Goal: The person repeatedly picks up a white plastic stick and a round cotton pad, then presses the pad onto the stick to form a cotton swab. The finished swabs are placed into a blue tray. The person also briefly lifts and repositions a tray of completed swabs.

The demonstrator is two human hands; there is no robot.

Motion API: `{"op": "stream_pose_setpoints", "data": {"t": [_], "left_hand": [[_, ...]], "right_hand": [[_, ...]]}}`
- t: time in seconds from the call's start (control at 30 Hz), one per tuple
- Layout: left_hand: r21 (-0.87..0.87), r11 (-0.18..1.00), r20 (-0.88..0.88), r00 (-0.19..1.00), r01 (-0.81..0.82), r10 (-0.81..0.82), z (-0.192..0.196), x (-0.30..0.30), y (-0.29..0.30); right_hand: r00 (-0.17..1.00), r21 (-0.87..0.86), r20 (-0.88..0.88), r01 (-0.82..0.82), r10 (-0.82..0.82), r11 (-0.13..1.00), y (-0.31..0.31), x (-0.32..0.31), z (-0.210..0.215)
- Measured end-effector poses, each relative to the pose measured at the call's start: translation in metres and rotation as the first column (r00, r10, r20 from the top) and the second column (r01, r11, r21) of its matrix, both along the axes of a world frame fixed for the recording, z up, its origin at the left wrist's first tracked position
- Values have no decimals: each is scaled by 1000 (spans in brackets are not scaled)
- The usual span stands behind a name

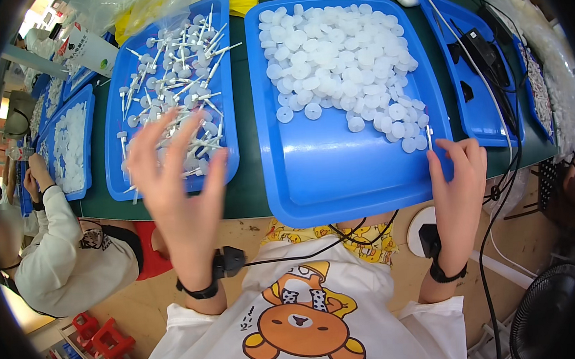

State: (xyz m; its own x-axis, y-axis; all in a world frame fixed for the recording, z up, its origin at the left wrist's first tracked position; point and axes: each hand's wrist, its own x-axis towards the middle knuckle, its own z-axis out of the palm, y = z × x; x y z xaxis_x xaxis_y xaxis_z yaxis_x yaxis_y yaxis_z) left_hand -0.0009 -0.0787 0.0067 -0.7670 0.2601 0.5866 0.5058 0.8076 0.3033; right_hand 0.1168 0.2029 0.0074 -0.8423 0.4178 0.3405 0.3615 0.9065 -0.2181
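Grip of the left hand (pixel 182 196) was released: blurred, it hung with fingers spread over the near part of the left tray (pixel 230 124), and no piece could be made out in it. Right hand (pixel 460 179) had its thumb and forefinger close together at the right edge of the centre tray (pixel 340 176), just beside a slim white piece (pixel 429 135); whether they grasped it could not be told. Translucent discs (pixel 332 52) lay heaped from the centre tray's far edge to its right edge, its near left corner being bare. Stemmed pieces (pixel 184 57) lay crosswise in the left tray. Good handling, in judgement, called for a light fingertip pinch on one stem at a time, since tangled stems could snag, and for keeping the right wrist clear of the tray's rim, lest discs be knocked. Count: two hands, one slim white piece at the right fingertips, one heap of discs and one spread of stemmed pieces, both too overlapped for a reliable figure; three large trays across the middle of the desk (pixel 250 155), counting the right tray (pixel 474 112), which bore black devices (pixel 484 52), number uncertain
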Motion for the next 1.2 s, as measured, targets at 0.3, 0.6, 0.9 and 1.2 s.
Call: {"op": "stream_pose_setpoints", "data": {"t": [0.3,0.6,0.9,1.2], "left_hand": [[50,856,273,817,515,-507,-32,20,111],[203,839,352,762,504,-543,-34,18,112],[640,693,409,617,330,-672,-8,24,96],[937,145,227,241,-319,-944,-14,47,64]], "right_hand": [[1000,-27,9,3,-3,1000,6,-3,-14],[997,-85,-67,24,-29,996,4,-15,-17],[995,-179,0,102,-104,979,12,-15,-11],[972,-374,-122,141,-199,916,0,9,12]]}}
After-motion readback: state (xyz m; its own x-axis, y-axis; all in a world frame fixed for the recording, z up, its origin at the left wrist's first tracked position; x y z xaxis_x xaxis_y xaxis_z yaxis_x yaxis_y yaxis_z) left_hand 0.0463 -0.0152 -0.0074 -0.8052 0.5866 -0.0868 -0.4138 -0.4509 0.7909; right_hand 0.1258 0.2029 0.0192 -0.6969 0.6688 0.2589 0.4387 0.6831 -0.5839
